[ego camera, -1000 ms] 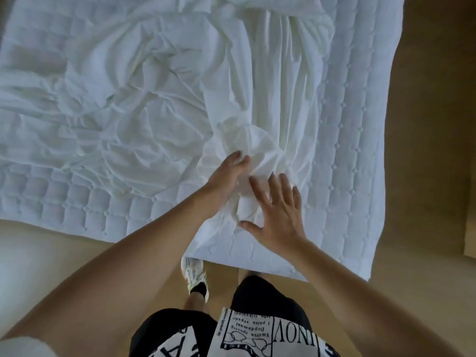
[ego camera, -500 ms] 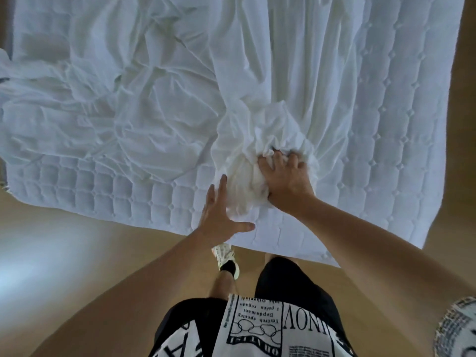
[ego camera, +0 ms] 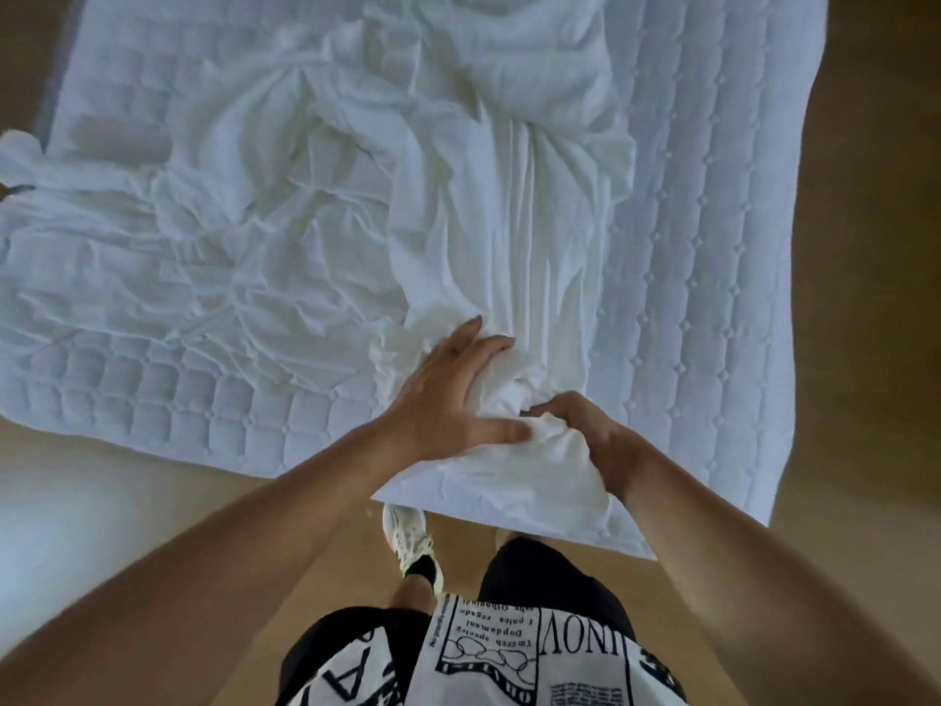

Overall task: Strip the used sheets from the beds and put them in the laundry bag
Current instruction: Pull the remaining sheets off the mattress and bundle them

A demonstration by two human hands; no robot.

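White quilted mattress (ego camera: 713,247) fills most of the view, its near edge running from nine o'clock down toward five o'clock, with a tan floor (ego camera: 127,501) below it. Across the mattress lies the crumpled white sheet (ego camera: 315,206), spread loosely from the nine o'clock side to the centre, then drawn into long pleats that run from twelve o'clock down to a gathered bunch just below centre. That bunch sits at the mattress's near edge, with part of it hanging over toward six o'clock. The left hand (ego camera: 448,394) rests on the bunch from its nine o'clock side, fingers stretched nearly straight over the cloth and thumb pressed against it. The right hand (ego camera: 596,435) is at the bunch's four o'clock side, fingers curled tight into the fabric, gripping it. At six o'clock are dark shorts, a black-and-white printed shirt (ego camera: 489,649), and one pale sneaker (ego camera: 407,537) on the floor.
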